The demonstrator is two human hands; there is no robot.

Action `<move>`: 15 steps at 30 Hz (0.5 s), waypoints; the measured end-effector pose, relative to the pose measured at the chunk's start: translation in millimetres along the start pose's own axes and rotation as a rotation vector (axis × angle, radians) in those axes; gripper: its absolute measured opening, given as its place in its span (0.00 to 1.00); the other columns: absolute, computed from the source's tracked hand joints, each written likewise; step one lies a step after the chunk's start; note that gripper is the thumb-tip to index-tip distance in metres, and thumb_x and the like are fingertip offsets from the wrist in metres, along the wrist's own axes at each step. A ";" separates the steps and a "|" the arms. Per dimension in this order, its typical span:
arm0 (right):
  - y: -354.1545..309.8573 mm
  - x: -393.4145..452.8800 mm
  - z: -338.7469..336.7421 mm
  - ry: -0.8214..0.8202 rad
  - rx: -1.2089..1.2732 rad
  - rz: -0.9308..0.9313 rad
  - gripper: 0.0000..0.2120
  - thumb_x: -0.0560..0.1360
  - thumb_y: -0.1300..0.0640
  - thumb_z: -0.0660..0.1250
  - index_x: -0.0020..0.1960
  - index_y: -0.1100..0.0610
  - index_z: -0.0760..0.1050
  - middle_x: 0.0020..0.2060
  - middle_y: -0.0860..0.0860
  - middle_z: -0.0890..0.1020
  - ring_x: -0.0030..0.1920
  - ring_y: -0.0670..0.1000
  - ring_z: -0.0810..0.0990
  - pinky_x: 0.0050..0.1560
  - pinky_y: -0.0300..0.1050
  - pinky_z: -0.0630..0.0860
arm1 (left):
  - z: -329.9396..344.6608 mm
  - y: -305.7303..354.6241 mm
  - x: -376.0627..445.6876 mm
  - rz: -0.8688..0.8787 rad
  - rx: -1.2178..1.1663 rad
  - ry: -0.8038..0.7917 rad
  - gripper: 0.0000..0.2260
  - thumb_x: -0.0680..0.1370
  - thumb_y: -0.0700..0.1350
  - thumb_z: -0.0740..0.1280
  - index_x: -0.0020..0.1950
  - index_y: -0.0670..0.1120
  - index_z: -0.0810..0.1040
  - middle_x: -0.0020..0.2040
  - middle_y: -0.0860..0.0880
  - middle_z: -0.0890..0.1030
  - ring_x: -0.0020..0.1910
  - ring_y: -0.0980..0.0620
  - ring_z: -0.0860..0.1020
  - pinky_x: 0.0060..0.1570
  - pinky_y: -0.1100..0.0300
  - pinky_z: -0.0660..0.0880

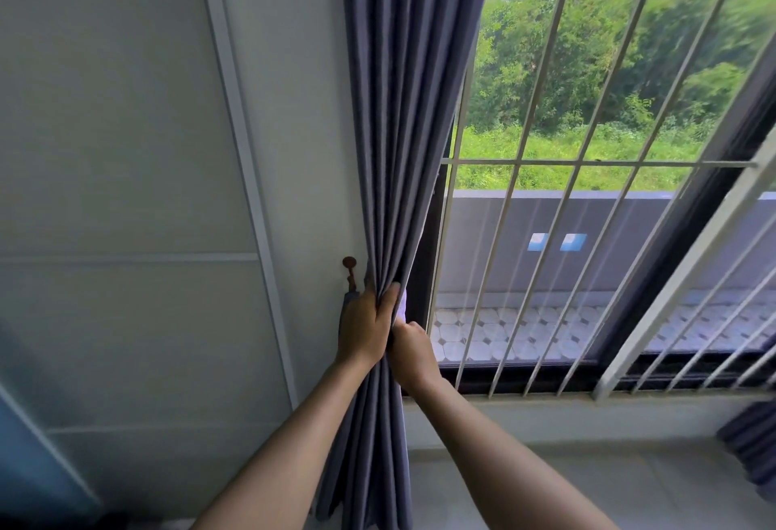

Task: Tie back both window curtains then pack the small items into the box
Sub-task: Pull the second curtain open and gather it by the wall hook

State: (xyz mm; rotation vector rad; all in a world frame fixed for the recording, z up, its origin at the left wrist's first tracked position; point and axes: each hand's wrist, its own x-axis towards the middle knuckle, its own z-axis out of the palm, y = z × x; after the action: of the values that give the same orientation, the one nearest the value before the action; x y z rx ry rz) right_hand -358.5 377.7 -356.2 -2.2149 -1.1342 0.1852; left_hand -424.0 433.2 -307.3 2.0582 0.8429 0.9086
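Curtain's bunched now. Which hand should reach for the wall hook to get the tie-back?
Probably the left. The left hand grips the curtain right below the hook. The right hand holds the window side of the bunch, farther away, and could keep it gathered.

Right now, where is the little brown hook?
In the head view the hook is on the wall, left of the curtain, just above the left hand.

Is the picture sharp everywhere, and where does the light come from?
Head view: daylight enters through the window bars, so the wall stays dim; trees at top right are smeared by blur; wide-angle distortion tilts the bars; the curtain and both the left hand and right hand look sharp.
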 end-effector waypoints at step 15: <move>17.1 -10.8 25.1 -0.063 0.211 0.036 0.48 0.68 0.39 0.63 0.78 0.50 0.40 0.78 0.44 0.49 0.76 0.47 0.55 0.68 0.45 0.66 | 9.7 6.4 8.9 -0.070 0.216 -0.089 0.14 0.80 0.44 0.58 0.60 0.36 0.72 0.49 0.38 0.80 0.50 0.40 0.79 0.51 0.51 0.76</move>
State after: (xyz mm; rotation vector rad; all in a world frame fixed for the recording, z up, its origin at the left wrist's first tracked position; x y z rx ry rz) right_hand -363.4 374.0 -387.9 -2.0555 -1.0571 0.3746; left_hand -409.8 433.4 -304.0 2.2208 0.9943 0.7080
